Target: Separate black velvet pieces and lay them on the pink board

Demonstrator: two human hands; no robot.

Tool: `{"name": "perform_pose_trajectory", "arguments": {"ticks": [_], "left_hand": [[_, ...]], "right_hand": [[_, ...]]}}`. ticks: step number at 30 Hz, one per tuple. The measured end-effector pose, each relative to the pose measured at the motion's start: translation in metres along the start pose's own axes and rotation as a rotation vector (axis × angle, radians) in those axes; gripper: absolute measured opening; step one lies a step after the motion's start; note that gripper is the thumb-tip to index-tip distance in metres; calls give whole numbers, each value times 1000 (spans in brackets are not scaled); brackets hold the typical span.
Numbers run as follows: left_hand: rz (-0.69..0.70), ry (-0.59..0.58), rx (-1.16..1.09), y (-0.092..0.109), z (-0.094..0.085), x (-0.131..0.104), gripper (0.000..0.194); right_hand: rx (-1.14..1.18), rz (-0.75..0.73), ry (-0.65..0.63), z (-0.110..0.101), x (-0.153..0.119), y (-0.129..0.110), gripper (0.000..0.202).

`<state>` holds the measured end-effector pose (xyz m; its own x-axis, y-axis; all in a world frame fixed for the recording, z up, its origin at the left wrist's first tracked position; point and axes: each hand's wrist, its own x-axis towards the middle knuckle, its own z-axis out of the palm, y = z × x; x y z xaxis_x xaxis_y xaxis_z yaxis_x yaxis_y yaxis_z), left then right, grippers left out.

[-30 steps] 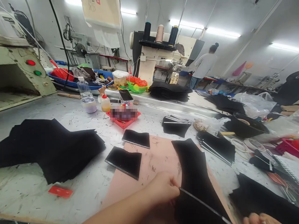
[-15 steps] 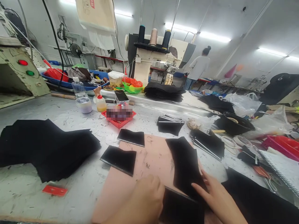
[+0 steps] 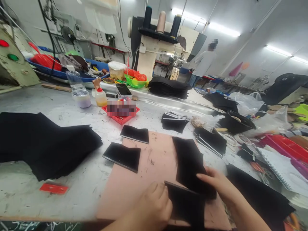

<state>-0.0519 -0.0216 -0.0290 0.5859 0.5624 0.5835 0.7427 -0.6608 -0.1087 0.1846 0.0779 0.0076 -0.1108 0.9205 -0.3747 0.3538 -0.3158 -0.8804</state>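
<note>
A pale worktable (image 3: pixel 79 199) carries a pink mat (image 3: pixel 134 189), and on its right side lies a long curved black panel (image 3: pixel 187 160), its long axis running from the far edge toward the wearer and slanting rightward. At its near end is a shorter black panel (image 3: pixel 184 202), whose strip-edged far side slopes down to the right. The left hand (image 3: pixel 156 202) is nearer to this shorter piece, fingers curled closed on its left edge, so the panel extends rightward from them. The right hand (image 3: pixel 215 181) is at the long panel's right edge, thumb laid over it; its other fingertips are hidden, so I cannot tell whether it pinches or merely steadies. The shorter panel lies below and left of that thumb.
</note>
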Motion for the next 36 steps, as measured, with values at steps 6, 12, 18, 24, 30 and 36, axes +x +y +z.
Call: {"name": "perform_pose_trajectory", "arguments": {"ticks": [6, 12, 18, 24, 30, 36], "left_hand": [[-41, -38, -106, -1, -8, -9, 15], [-86, -92, -122, 4, -12, -10, 17], [-164, -133, -110, 15, -15, -9, 35], [-185, -141, -63, 24, -12, -11, 33], [-194, -143, -43, 26, -13, -10, 31], [-193, -150, -42, 26, -14, -8, 31]], "right_hand": [[349, 152, -233, 1, -9, -12, 36], [321, 121, -226, 11, -7, -10, 40], [144, -80, -231, 22, 5, -6, 42], [-20, -141, -414, 29, 11, -9, 45], [-49, -154, -407, 31, 12, -12, 40], [-92, -162, -456, 29, 14, -13, 42]]}}
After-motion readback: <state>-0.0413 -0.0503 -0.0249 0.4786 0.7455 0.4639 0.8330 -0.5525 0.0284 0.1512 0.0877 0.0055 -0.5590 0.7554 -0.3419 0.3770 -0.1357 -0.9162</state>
